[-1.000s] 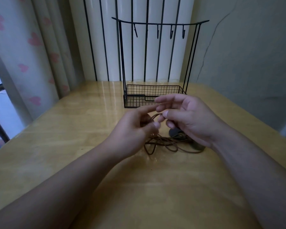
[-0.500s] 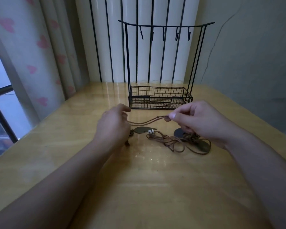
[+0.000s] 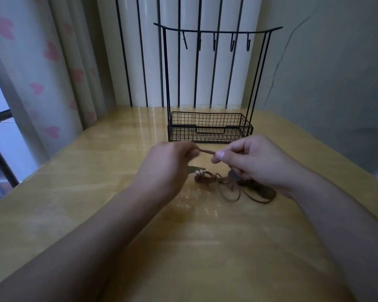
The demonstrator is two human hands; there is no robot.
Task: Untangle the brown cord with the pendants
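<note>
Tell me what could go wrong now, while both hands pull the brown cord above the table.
1. The left hand and right hand pinch a short stretch of brown cord; pulling it apart could tighten the tangle lying on the table.
2. Lifting further may drag the pendants across the wood.

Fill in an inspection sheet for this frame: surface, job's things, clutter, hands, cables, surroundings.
Surface: glossy wooden table.
Job's things: brown cord lies tangled on the table, one stretch lifted between both hands; dark pendants lie in the tangle.
Clutter: black wire rack with basket and hooks, behind the hands.
Hands: left hand and right hand each pinch the raised stretch.
Cables: nothing seen.
Surroundings: heart-print curtain, window at left, cracked wall.
</note>
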